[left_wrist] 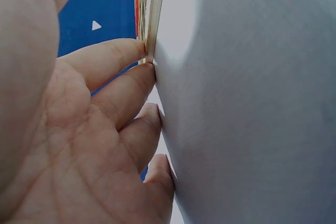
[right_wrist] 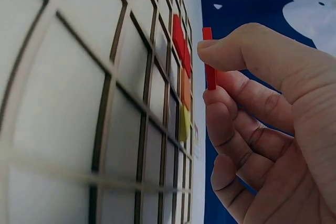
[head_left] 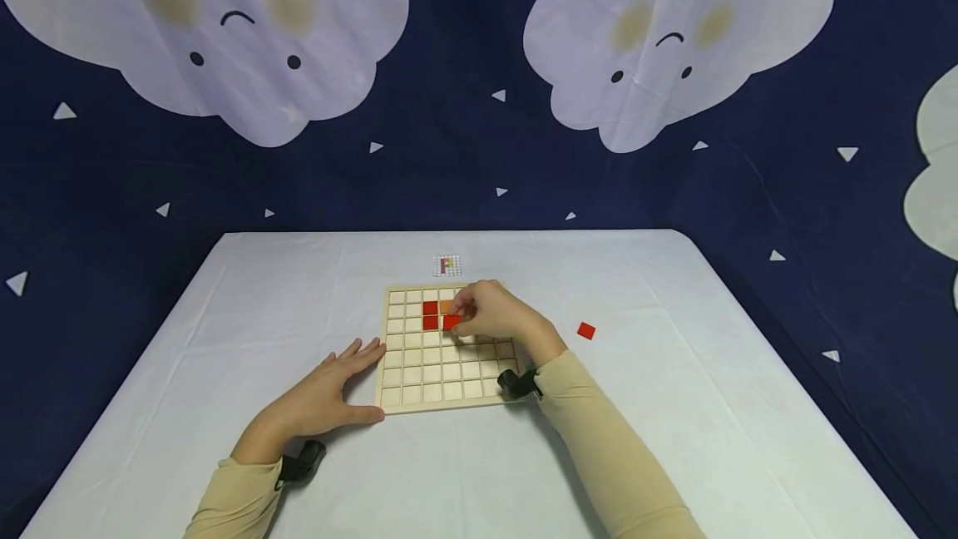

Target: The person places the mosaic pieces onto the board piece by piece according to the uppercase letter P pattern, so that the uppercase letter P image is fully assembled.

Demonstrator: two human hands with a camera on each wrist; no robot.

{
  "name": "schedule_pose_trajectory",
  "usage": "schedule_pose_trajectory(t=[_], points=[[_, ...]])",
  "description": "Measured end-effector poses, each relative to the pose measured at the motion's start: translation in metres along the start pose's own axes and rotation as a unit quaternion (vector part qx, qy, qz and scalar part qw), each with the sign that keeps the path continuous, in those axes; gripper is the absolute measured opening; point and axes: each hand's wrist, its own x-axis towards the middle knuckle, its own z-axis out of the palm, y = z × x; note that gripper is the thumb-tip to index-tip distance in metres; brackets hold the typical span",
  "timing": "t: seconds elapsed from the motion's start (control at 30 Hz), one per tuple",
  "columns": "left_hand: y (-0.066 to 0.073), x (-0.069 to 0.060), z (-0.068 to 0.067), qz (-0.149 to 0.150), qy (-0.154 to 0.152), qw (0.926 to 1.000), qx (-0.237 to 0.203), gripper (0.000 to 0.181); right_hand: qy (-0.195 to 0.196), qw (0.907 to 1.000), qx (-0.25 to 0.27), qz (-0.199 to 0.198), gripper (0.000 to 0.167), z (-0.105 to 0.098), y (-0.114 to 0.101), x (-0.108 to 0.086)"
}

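Observation:
My right hand (head_left: 496, 312) pinches a red square tile (right_wrist: 210, 77) between thumb and fingers, held just above a wooden grid board (head_left: 412, 396). In the right wrist view a gap shows between that tile and the board. Two red tiles (head_left: 430, 315) sit in neighbouring cells, one behind the other. Beside them lies an orange tile (head_left: 446, 306), partly covered by my right hand, and a yellow tile (right_wrist: 184, 123) shows in the right wrist view. My left hand (head_left: 322, 393) touches the board's left edge with its fingers and thumb extended.
Another red tile (head_left: 586, 330) lies loose on the white tablecloth (head_left: 644, 431), right of the board. Behind the board is a small card (head_left: 446, 265) printed with a coloured grid. A dark blue cloth (head_left: 464, 165) with clouds hangs past the table.

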Motion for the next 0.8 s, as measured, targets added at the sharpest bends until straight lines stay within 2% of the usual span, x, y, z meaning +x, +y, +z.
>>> schedule_pose_trajectory(t=[0.2, 0.37, 0.8], points=[[0.0, 0.0, -0.001, 0.006, 0.001, 1.0, 0.002, 0.1, -0.012, 0.9999, 0.003, -0.004, 0.02, 0.008, -0.006, 0.006], [0.0, 0.0, -0.001, 0.007, 0.001, 1.0, 0.001, 0.099, -0.014, 0.9997, -0.016, -0.012, 0.018, 0.014, -0.01, 0.01], [0.0, -0.001, -0.002, 0.004, -0.002, 1.0, -0.003, 0.1, -0.027, 0.9989, -0.039, -0.005, 0.018, 0.023, -0.018, 0.013]])
